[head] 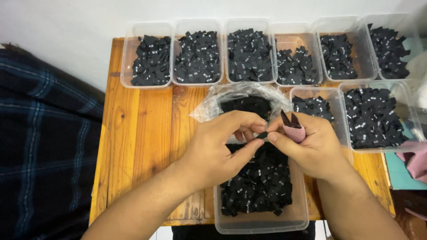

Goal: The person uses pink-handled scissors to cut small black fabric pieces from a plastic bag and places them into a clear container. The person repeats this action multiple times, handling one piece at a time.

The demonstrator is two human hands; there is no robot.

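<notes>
Two hands meet over the middle of the table. Left hand [218, 149]: fingers curled, thumb and forefinger pinched shut on a small black label [263, 135]. Right hand [311, 142]: thumb pressing the same label from the other side; it also grips pink-handled snips [291, 126], the dark blades pointing up and away. Both forearms come in from the bottom edge, angled inward.

Directly beneath the hands: one clear tub [262, 222] heaped with black labels. Just beyond the fingers: one crumpled clear plastic bag [213, 104] holding more labels.

Clear tubs counted: nine. Six in the back row [149, 29], two at right [400, 89], one near.

All rest on a wooden table [142, 133]. Plaid cloth [44, 142] at left.
</notes>
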